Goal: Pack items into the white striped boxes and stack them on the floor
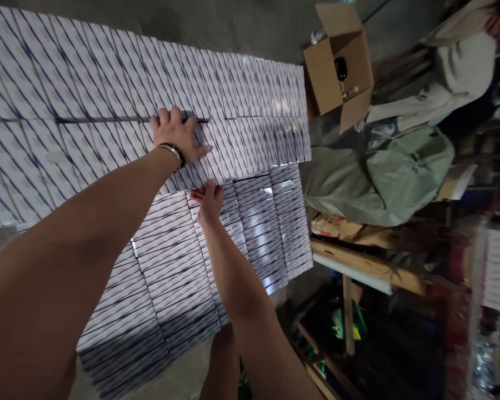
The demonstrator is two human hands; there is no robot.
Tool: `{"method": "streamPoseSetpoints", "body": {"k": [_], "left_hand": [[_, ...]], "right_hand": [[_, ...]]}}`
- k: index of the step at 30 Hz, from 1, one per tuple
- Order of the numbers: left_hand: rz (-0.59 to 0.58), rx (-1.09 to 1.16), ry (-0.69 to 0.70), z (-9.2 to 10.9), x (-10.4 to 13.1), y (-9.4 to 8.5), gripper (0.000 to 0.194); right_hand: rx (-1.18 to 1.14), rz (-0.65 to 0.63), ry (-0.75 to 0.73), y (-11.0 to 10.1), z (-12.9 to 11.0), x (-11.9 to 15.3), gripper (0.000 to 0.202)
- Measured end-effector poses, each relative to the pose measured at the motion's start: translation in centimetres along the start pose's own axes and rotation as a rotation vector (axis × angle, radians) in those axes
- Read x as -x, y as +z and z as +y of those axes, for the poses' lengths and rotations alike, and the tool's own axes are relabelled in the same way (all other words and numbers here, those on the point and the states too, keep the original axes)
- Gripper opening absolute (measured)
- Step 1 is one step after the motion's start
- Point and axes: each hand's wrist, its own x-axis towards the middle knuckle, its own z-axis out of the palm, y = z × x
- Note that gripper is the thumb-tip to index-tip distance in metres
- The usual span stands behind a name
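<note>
Rows of slim white boxes with dark blue slanting stripes (250,144) stand packed in a long upper layer. My left hand (175,133), with a beaded bracelet at the wrist, lies over one white striped box (187,176). Its fingers hook over the far edge at a dark gap between two rows, and the thumb stretches to the right. At the near edge of the same row, my right hand (210,203) grips the box's lower side, thumb up and the other fingers partly hidden beneath. Below it lies a lower layer of striped boxes (175,250), some under shiny film.
An open cardboard box (320,75) with a black item inside stands beyond the stack's right end. A green-grey cloth bundle (404,172), a wooden beam (366,264) and a person in a light top (462,66) are at the right. Concrete floor (183,19) runs along the far side.
</note>
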Motion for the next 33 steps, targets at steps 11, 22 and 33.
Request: {"method": "streamPoseSetpoints", "body": {"k": [11, 22, 33], "left_hand": [[0.130, 0.081, 0.043, -0.3, 0.3, 1.2, 0.093], [0.099, 0.005, 0.039, -0.5, 0.1, -0.4, 0.107], [0.158, -0.028, 0.090, -0.3, -0.3, 0.1, 0.084]], "right_hand": [[0.061, -0.099, 0.057, -0.8, -0.4, -0.8, 0.030], [-0.061, -0.065, 0.042, -0.4, -0.1, 0.8, 0.015], [-0.062, -0.005, 0.075, 1.1, 0.1, -0.8, 0.023]]}}
